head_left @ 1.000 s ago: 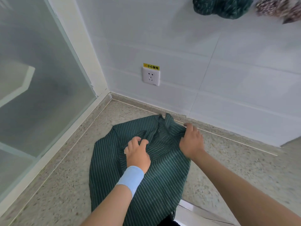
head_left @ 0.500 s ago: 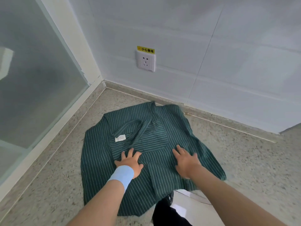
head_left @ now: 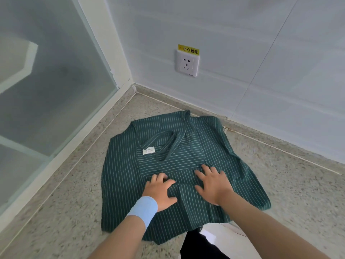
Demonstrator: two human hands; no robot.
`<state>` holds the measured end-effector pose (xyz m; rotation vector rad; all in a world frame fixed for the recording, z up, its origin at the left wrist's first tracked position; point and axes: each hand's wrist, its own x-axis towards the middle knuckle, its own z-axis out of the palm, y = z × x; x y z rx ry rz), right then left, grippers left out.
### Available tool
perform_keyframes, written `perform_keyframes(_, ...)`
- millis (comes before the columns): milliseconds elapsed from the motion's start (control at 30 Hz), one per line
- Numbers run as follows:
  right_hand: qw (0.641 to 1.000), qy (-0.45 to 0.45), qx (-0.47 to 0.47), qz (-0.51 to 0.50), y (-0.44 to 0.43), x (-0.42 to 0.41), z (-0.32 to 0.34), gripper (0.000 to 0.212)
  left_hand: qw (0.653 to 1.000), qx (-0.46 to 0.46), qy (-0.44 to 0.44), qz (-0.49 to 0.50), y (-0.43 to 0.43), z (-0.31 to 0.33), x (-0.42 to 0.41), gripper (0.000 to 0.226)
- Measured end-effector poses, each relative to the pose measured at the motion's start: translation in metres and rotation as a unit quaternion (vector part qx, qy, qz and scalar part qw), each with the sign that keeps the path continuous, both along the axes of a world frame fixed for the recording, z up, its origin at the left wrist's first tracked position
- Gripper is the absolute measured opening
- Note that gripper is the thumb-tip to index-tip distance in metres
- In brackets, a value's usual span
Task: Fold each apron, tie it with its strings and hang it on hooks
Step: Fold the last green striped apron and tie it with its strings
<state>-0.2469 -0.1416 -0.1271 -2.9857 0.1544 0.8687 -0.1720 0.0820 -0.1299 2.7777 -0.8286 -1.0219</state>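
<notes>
A dark green apron point(head_left: 123, 176) with thin white stripes lies spread on the speckled stone counter point(head_left: 291, 187) in the corner. Its bib is folded down over the body, with the neck strap point(head_left: 168, 144) looped on top and a white label point(head_left: 148, 150) showing. My left hand point(head_left: 158, 191), with a light blue band on the wrist, presses on the cloth near the bib's lower edge, fingers slightly bent. My right hand point(head_left: 212, 182) lies flat beside it with fingers spread. Neither hand grips anything. The waist strings are hidden.
A white tiled wall point(head_left: 261, 71) with a power socket point(head_left: 186, 63) and a yellow warning sticker runs along the back. A frosted glass panel point(head_left: 46, 81) closes the left side. The counter's near edge is beside my dark clothing point(head_left: 197, 245) at the bottom.
One second ago both hands gripped the bunched top of the apron near the wall. The cloth now lies spread and flat, and both hands have slid toward me onto its middle.
</notes>
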Motion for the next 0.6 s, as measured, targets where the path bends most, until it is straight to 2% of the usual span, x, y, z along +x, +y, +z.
perform_keyframes(133,0.998,-0.038,-0.043,-0.013,0.001,0.027,0.013,0.037,0.996,-0.080,0.025,0.033,-0.005,0.017,0.026,0.039)
perform_keyframes(233,0.993,-0.095,-0.009,-0.065,-0.004,0.064,0.020,0.031,0.986,-0.131,-0.071,0.067,-0.017,0.024,0.057,0.031)
perform_keyframes(300,0.983,-0.121,0.058,-0.124,-0.005,0.090,0.025,0.029,0.976,-0.142,-0.124,0.108,-0.025,0.025,0.076,0.040)
perform_keyframes(367,0.961,-0.126,0.144,-0.198,0.000,0.113,0.028,0.033,0.973,-0.096,-0.142,0.156,-0.030,0.022,0.095,0.059)
perform_keyframes(467,0.941,-0.106,0.212,-0.240,0.012,0.140,0.026,0.056,0.973,-0.016,-0.093,0.209,-0.027,0.011,0.122,0.077)
perform_keyframes(533,0.945,-0.059,0.220,-0.233,0.017,0.151,0.022,0.064,0.973,-0.019,-0.056,0.222,-0.022,0.002,0.133,0.065)
perform_keyframes(600,0.931,-0.040,0.244,-0.267,0.016,0.160,0.016,0.057,0.971,-0.043,-0.038,0.233,-0.016,-0.005,0.140,0.039)
